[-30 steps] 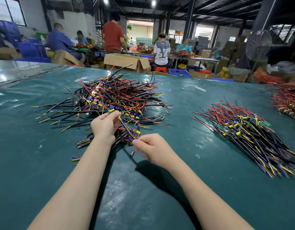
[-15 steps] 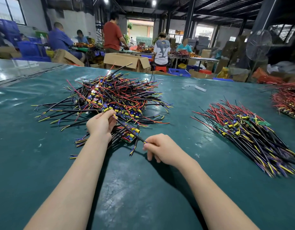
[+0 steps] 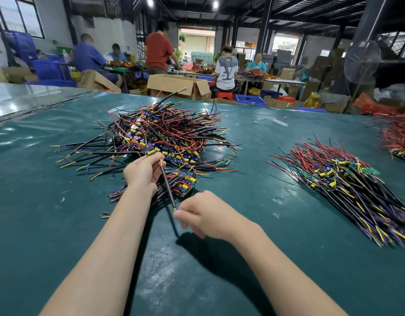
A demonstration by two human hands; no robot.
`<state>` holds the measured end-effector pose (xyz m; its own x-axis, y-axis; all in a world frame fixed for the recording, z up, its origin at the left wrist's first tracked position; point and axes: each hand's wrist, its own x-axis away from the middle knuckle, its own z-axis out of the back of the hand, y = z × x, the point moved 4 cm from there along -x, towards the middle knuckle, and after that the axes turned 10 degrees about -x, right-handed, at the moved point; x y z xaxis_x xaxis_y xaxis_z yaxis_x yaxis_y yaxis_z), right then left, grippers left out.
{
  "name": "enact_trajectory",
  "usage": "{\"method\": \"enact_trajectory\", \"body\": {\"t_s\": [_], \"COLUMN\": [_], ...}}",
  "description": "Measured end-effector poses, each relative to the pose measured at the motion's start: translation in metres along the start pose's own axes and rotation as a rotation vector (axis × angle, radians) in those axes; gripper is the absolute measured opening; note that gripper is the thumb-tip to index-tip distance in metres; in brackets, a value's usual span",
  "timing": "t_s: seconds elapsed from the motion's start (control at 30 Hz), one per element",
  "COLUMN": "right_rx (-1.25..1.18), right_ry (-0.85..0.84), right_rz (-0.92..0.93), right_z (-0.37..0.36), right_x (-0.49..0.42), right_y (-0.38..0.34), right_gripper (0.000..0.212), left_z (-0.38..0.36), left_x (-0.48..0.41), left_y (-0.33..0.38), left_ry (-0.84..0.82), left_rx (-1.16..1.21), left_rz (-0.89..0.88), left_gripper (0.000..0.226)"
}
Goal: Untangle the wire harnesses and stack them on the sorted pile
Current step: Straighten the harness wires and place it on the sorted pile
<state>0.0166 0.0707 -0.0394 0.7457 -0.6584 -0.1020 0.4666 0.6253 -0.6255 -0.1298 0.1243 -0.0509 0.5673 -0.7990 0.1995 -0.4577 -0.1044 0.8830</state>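
Untangling step. Left hand [image 3: 142,173] pinches black harness [image 3: 167,187] near tangled heap [image 3: 165,135]; right hand [image 3: 202,214] pinches its tip, apparently. Next: draw free, carry to sorted pile [image 3: 347,185].

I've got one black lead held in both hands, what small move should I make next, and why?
Probably pull the right hand toward you, left hand steadying: the black lead is straight between them, its upper end at the edge of the tangled pile, not yet free for the sorted pile.
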Motion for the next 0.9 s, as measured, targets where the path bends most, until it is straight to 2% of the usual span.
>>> {"method": "enact_trajectory", "body": {"t_s": [0.17,0.33,0.5,0.6,0.7,0.77,0.87,0.9], "right_rx": [-0.123,-0.058,-0.102,-0.177,-0.367,-0.503,-0.579,-0.591], "right_ry": [0.018,-0.149,-0.23,-0.291,-0.342,-0.45,-0.645,-0.667], "right_rz": [-0.136,-0.147,-0.171,-0.155,-0.169,-0.194,-0.177,-0.163], "right_z": [0.002,-0.005,-0.005,-0.013,-0.023,-0.032,-0.033,-0.025], "right_x": [0.005,0.0,0.002,0.003,0.004,0.007,0.014,0.016], "right_y": [0.015,0.003,-0.005,-0.013,-0.014,-0.013,-0.009,-0.005], "right_gripper": [0.047,0.039,0.042,0.043,0.044,0.041,0.032,0.034], "left_z": [0.01,0.007,0.004,0.003,0.006,0.007,0.006,0.006], "left_x": [-0.002,-0.003,-0.003,-0.001,-0.001,-0.001,-0.002,-0.003], "left_y": [0.004,0.006,0.002,0.0,0.0,-0.001,0.001,0.002], "left_ry": [0.043,0.04,0.009,0.004,0.021,0.02,-0.013,-0.029], "left_rx": [0.023,0.008,-0.064,-0.11,-0.147,-0.167,-0.14,-0.134], "left_rz": [0.007,0.01,-0.014,-0.043,-0.068,-0.086,-0.055,-0.046], "left_gripper": [0.014,0.014,0.005,0.019,0.028,0.025,0.005,0.009]}}
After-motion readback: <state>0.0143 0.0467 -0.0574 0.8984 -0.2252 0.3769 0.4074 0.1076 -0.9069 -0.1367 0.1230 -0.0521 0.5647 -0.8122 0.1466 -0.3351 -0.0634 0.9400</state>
